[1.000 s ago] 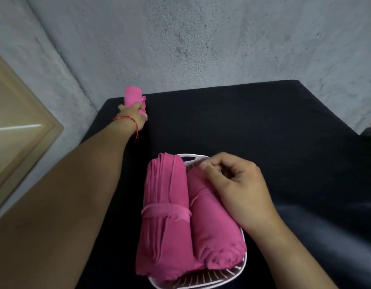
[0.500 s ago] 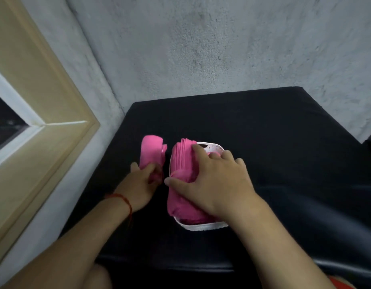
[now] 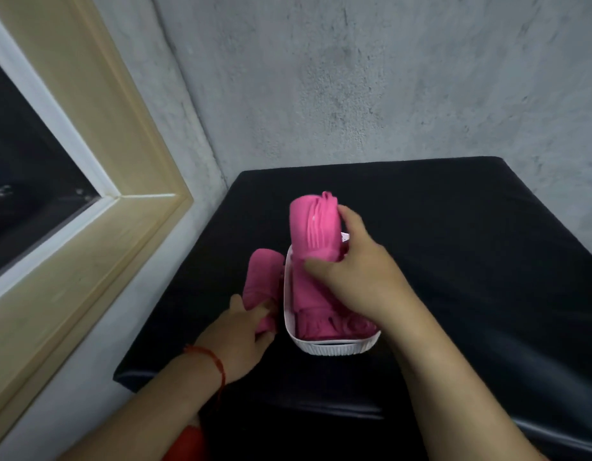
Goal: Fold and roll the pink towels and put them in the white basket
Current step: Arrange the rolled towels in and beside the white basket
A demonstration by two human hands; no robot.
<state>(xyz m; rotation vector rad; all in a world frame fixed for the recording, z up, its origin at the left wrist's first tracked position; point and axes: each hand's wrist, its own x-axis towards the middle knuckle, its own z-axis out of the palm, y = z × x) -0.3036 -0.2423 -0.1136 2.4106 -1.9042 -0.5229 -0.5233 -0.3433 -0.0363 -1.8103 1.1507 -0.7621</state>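
Window side: a cream wooden window frame (image 3: 98, 181) stood at the far left, well apart from the work.
Left hand: the left hand (image 3: 238, 334) had its fingers curled round a small rolled pink towel (image 3: 259, 281). That towel lay on the black padded surface (image 3: 454, 234), just outside the left wall of a white slatted plastic basket (image 3: 334, 349).
Basket: it held pink rolled towels (image 3: 317, 314) lying along its length.
Right hand: the right hand (image 3: 357, 284) gripped a thicker pink roll (image 3: 312, 227) between thumb and fingers, the roll's far end tilted up above the rim.
Step, as judged: making room for the small roll.
Doing it well: pressing the raised roll rightward against its neighbour would likely open a gap on the left. A firm squeeze on both rolls should stop them unwinding. The small roll should go in lengthwise, loose edge down.
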